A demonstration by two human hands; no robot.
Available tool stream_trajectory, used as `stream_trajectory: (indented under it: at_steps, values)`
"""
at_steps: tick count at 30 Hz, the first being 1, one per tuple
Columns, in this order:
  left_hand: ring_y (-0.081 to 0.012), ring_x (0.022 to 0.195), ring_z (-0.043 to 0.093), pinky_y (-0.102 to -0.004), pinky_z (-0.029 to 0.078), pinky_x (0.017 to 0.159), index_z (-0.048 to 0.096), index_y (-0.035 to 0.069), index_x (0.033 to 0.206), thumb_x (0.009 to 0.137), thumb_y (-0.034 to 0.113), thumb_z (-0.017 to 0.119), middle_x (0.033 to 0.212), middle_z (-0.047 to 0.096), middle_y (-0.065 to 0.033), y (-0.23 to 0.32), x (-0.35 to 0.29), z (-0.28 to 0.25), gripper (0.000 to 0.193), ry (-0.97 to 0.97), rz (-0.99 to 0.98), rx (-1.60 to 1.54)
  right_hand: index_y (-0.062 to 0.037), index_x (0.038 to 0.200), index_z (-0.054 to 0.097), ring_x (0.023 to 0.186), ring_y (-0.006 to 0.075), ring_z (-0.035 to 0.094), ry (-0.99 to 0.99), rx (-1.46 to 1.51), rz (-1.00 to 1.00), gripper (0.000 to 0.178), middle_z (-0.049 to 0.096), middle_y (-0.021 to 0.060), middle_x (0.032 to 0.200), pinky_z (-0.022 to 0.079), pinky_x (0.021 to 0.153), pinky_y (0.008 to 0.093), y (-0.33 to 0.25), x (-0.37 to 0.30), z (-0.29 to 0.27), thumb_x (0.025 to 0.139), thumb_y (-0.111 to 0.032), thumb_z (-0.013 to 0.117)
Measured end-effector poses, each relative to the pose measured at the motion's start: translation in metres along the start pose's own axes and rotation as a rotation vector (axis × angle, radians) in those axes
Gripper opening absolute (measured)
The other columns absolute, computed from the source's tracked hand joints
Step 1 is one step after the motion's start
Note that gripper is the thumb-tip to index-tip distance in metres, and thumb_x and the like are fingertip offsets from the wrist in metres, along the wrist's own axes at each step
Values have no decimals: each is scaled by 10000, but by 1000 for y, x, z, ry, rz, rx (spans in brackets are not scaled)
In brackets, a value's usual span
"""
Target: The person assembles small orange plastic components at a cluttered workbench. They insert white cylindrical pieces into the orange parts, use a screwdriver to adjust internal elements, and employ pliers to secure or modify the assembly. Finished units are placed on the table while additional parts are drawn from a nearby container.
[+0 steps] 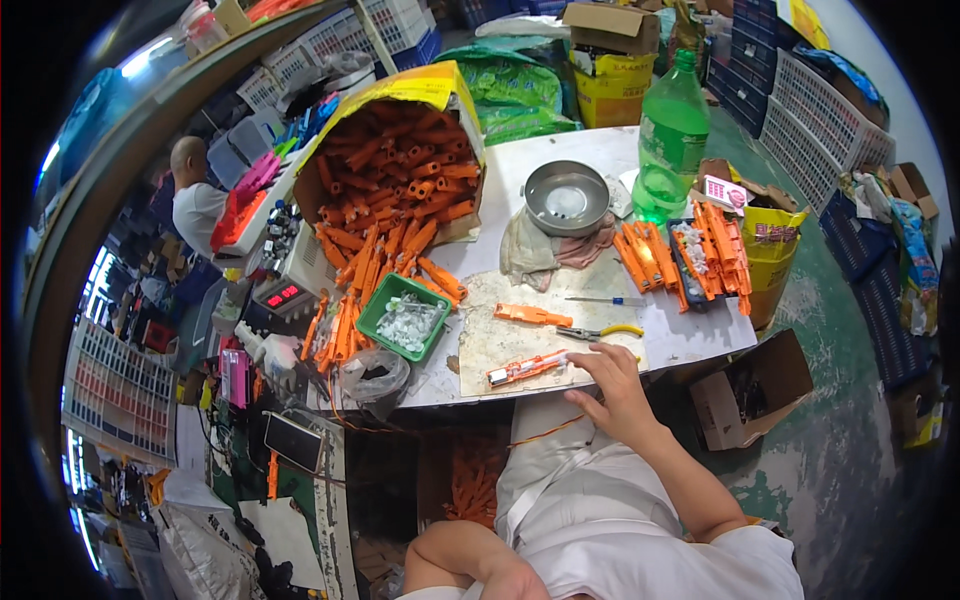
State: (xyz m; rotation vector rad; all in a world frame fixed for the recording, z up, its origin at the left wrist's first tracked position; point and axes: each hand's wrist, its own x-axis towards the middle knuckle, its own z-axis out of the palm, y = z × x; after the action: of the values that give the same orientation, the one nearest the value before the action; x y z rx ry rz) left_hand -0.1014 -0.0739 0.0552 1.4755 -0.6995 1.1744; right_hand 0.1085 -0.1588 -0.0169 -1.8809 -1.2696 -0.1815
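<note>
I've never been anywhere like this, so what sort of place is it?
Probably an assembly workshop: a carton packed with orange parts, pliers on the worktable, and stacked crates beyond it.

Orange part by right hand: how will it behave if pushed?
The orange part probably slides rather than rolls, being long and lying flat. Its straight, plastic-looking shell suggests stiffness. The silver piece exposed at its left end might work loose.

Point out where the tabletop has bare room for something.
Bare tabletop lies at front right, between pliers and stacked orange parts; a narrower patch of board separates the green tray from two orange pieces. The left is crowded: orange housings spill from the carton.
</note>
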Motion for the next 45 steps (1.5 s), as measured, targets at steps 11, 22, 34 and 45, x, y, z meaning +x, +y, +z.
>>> stream_trajectory:
  at_steps: [11,22,34,45]
  values:
    - [-298,741,619,-376,547,582,378,142,1120,836,-27,555,1099,433,-100,13,-8,18,375,31,74,242,-66,1136,562,1096,277,477,98,33,149,376,609,80,978,327,953,412,-8,-50,-32,795,-183,667]
    - [-262,937,527,-365,426,855,460,10,1045,826,-41,497,1033,477,-159,12,-41,-52,228,157,-368,1089,-39,993,627,966,276,546,142,86,204,190,624,100,919,396,865,368,-27,-56,-55,816,-108,628]
    - [-336,951,544,-409,444,841,572,0,1020,774,-2,600,997,547,-154,-42,-21,-81,248,-54,-539,1263,-92,1102,507,611,134,479,290,705,174,260,528,-1,742,416,553,241,-32,9,-57,853,-101,581]
    - [-309,932,535,-399,429,830,570,20,1032,768,17,605,987,537,-131,-91,-10,-94,267,-131,-636,1215,-118,1109,510,680,134,497,-219,1725,-516,256,528,1,829,429,595,247,-109,71,-154,858,-103,559]
